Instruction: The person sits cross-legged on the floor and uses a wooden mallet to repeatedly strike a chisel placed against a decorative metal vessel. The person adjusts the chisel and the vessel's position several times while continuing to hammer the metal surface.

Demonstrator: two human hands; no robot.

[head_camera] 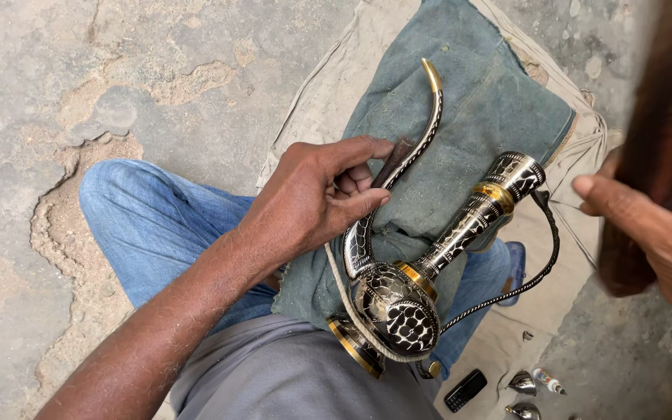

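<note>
ewer handle (542,257) blocks right, bare floor (33,93) left

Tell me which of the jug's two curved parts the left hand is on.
The left hand rests on the thick, gold-tipped spout, upper left of the jug. The other, a thin twisted handle, arcs along the right side, untouched.

- The rough concrete floor (180,62) is cracked and patchy.
- A pale canvas sheet (316,101) lies spread on it.
- On the sheet's lower end lie a black phone (465,390), a small tube (547,381) and what may be two metal caps (523,383).
</note>
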